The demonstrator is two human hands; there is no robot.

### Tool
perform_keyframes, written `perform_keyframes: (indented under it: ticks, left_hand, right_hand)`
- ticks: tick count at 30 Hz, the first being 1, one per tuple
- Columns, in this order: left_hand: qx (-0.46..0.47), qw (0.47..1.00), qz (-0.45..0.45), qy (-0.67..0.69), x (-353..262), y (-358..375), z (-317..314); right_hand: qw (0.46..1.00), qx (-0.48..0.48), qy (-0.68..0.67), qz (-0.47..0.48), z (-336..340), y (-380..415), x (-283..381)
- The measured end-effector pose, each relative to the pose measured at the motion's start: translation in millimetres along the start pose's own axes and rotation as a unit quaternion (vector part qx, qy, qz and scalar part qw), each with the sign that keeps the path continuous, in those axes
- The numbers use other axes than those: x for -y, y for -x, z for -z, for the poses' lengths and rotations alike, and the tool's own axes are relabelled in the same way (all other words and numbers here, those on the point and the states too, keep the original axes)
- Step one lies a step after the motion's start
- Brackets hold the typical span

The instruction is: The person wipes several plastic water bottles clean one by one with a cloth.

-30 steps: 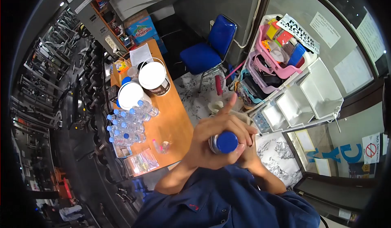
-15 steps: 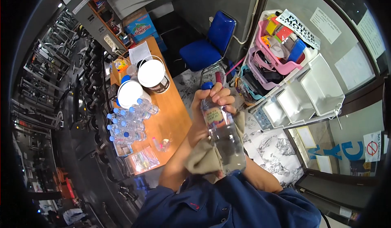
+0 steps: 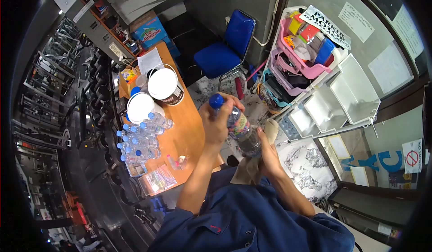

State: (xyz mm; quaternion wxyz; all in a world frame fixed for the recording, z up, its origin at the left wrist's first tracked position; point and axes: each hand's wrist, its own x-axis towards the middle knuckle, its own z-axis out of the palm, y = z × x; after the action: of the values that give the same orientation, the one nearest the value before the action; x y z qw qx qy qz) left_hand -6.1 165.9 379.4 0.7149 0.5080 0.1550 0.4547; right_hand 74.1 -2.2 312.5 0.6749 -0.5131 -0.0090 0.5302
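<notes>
A large clear water bottle point(image 3: 250, 145) with a blue cap and a colourful label is held tilted in front of my body, its cap toward the upper left. Wrapped round its upper part near the neck is my left hand point(image 3: 217, 125). My right hand point(image 3: 268, 155) is at the lower end with a beige cloth point(image 3: 248, 170); the cloth lies under and beside the bottle, and one end shows above the thumb. The bottle hides most of my right fingers.
At left, a wooden table point(image 3: 182, 128) bears several small water bottles point(image 3: 140, 139), two white-lidded buckets point(image 3: 163, 83), a spray bottle point(image 3: 177, 162) and papers. A blue chair point(image 3: 218, 59) stands beyond. At right are stacked baskets point(image 3: 310, 72) and white bins point(image 3: 355, 87).
The bottle has tilted further, its cap moving left and its base up and away from my body. My right hand and the cloth have come into view beside its lower end.
</notes>
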Motion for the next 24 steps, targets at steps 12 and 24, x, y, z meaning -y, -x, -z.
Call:
perform_keyframes:
  ticks: [12, 24]
  left_hand:
    - [0.341, 0.809, -0.329, -0.348, -3.1, 61.5, -53.0]
    - [0.356, 0.799, -0.327, -0.356, 36.5, 68.8, -50.9]
  right_hand:
    - [0.984, 0.007, -0.166, -0.058, -22.5, -9.4, 28.4]
    - [0.983, 0.073, 0.072, -0.149, 69.1, 20.6, 31.4]
